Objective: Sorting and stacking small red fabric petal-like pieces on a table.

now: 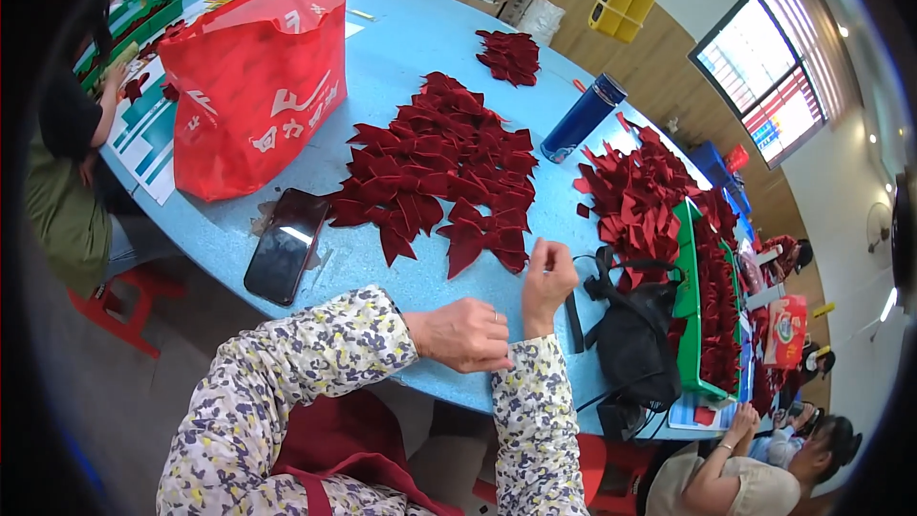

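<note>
My left hand (463, 334) reaches across to my right wrist, its fingers closed at the cuff of the patterned right sleeve (535, 392). A ring shows on one finger. My right hand (549, 279) is raised with its fingers curled in, and nothing shows in it. Just beyond both hands, dark red velvet bows (458, 158) lie in overlapping rows on the blue table (392, 38). The lowest bows are closest to my right hand. A black phone (287, 247) lies left of the bows.
A red bag (253, 96) stands at the left, and a blue can (583, 118) beyond the bows. More bows (508, 57) lie at the back. On the right are a bow heap (635, 182), a black bag (638, 334) and a full green tray (690, 306). People sit on both sides.
</note>
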Available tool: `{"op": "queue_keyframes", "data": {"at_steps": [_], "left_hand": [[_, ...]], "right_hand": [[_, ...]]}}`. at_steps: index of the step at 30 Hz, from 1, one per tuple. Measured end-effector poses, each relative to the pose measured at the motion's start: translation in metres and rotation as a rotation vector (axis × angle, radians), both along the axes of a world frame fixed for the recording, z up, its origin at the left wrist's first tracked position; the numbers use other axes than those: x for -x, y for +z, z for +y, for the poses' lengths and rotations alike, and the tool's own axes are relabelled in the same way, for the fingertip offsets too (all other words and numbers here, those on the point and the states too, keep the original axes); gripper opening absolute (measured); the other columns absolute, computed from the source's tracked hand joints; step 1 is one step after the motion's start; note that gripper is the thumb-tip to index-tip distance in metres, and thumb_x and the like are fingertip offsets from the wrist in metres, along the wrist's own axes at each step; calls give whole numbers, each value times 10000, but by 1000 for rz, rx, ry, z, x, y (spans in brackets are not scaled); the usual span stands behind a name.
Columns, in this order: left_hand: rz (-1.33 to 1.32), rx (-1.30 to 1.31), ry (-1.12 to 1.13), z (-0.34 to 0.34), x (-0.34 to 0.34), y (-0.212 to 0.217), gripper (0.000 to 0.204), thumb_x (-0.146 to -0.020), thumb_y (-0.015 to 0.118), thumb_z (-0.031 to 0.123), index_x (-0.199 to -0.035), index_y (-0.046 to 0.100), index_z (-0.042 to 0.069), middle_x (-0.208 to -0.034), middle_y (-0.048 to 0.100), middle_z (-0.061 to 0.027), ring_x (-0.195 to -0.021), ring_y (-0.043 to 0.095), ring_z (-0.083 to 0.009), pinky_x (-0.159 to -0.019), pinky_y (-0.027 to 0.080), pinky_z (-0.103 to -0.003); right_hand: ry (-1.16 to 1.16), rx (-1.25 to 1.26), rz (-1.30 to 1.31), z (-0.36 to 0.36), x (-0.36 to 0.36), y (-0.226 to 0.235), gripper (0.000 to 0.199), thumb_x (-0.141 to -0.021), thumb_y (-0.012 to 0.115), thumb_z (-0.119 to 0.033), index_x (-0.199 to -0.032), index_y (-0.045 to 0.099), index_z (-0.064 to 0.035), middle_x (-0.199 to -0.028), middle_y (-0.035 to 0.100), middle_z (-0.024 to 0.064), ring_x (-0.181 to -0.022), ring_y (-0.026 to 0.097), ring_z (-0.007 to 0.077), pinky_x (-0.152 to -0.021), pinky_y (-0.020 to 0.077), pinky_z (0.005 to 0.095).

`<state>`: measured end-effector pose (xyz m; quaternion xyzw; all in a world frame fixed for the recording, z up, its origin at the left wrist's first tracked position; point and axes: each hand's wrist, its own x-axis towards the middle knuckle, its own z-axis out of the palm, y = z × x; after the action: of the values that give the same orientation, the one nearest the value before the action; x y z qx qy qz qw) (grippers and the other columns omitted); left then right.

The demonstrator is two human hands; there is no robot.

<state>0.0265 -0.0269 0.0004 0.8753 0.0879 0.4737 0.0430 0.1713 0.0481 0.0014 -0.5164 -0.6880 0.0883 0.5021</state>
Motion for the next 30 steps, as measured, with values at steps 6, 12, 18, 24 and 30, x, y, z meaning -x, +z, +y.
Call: {"op": "queue_keyframes", "data": {"at_steps": [6,12,18,24,30], "left_hand": [[-202,24,-117,-43,-31,45,349,-773,677,185,-579,406,83,-594,394,-28,-545,455,-197,-464,351,-322],[-198,133,-303,-73,-61,132,278,-779,629,208,-644,430,69,-632,438,-44,-566,481,-190,-502,375,-310],[213,178,-451,-66,-16,175,189,-748,593,185,-722,466,48,-669,490,-45,-603,525,-196,-537,408,-299],[217,51,-265,-60,42,219,281,-656,705,61,-916,683,-41,-523,425,-2,-425,379,-100,-371,245,-228],[141,67,-151,-74,33,215,304,-618,682,43,-913,677,-30,-533,424,21,-419,369,-89,-372,247,-236]], "right_hand": [[467,-213,-228,-10,37,9,114,-771,649,-74,-871,629,-22,-786,602,101,-714,581,250,-596,451,328],[470,-279,-228,-18,39,10,44,-740,649,-49,-763,625,-19,-718,595,106,-669,584,257,-566,466,329],[788,-199,-445,-33,45,7,189,-742,666,-101,-620,527,-59,-608,518,76,-593,538,249,-526,429,359],[774,-248,-361,-30,44,8,237,-741,672,-119,-583,502,-74,-577,491,67,-572,526,239,-503,422,367],[766,-271,-329,-31,43,9,236,-742,674,-123,-586,503,-71,-568,484,64,-571,524,228,-499,421,360]]}}
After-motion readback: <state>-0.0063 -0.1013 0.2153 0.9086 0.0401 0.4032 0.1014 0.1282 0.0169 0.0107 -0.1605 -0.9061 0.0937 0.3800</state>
